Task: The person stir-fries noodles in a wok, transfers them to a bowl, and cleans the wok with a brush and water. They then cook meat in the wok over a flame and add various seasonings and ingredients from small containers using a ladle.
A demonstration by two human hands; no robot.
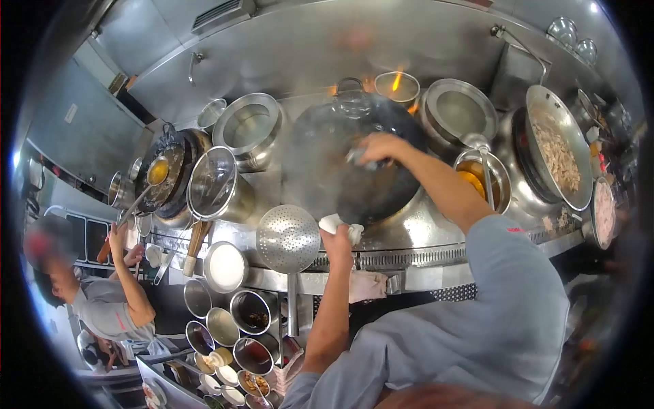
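A large black wok [381,194] sits on the burner in front of me, with smoke or steam rising over its left side. My left hand [336,247] is closed around a folded white cloth [332,223] at the wok's near rim; any handle under the cloth is hidden. Over the middle of the wok reaches my right hand [383,148], its fingers closed on a small greyish thing [355,157] that I cannot make out. Left of my left hand lies a perforated skimmer [288,238], its long handle pointing toward me.
Flames [397,80] rise behind the wok. A pot [461,112] and a bowl of orange liquid with a ladle [470,180] stand right. Farther right, a tilted wok holds sliced meat [553,153]. A co-worker [112,300] holds a ladle at left. Several seasoning containers [255,310] stand nearby.
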